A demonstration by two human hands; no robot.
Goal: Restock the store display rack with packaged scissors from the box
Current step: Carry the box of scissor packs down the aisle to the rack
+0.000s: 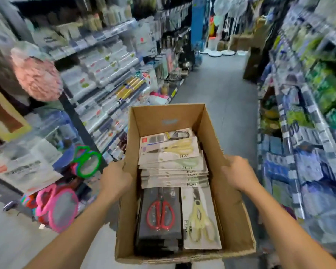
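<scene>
An open cardboard box (163, 115) is held up in front of me in a store aisle. My left hand (115, 179) grips its left wall and my right hand (238, 173) grips its right wall. Inside lie packaged scissors: a stack of white cards with cream-handled scissors (171, 150) at the far end, a dark pack with red-handled scissors (160, 212) at the near left, and a white pack with cream scissors (200, 220) at the near right. The view is blurred.
Shelves full of packaged goods line the left side (105, 74) and the right side (308, 113). Pink and green round nets (60, 206) hang low on the left. The grey aisle floor (217, 84) runs ahead toward standing fans (227, 16) at the far end.
</scene>
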